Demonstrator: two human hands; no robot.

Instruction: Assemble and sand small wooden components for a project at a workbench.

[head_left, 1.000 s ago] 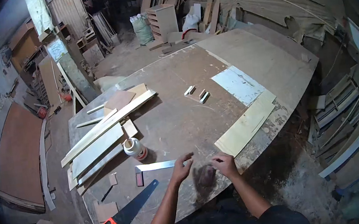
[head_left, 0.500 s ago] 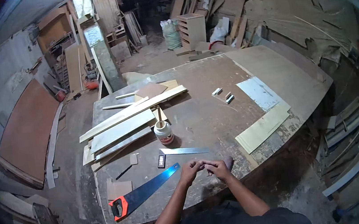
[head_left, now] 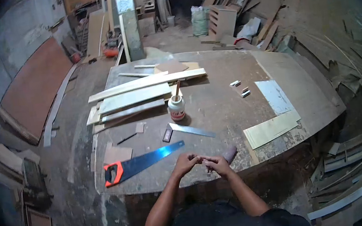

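Above the table's near edge, my left hand (head_left: 185,163) and my right hand (head_left: 218,166) meet at the fingertips. Both are closed in a pinch; whatever lies between the fingers is too small to make out. Just beyond my right hand lies a dark purplish-brown oblong piece (head_left: 231,154). To the left of my left hand rests a handsaw (head_left: 150,158) with an orange and black handle, its blade tip toward that hand. Farther in is a try square (head_left: 192,130) with a dark stock. Behind it stands an open white jar (head_left: 176,109) with a brown stick in it.
Pale boards (head_left: 134,99) are piled at the table's left. A dark pen-like stick (head_left: 126,138) and a brown flat piece (head_left: 118,154) lie near the saw. Small wood blocks (head_left: 245,92), a white sheet (head_left: 273,95) and thin yellowish panels (head_left: 270,131) lie on the right.
The view has tilted and turned, so the table and its things sit higher in the picture. My hands stay together in much the same pinch.
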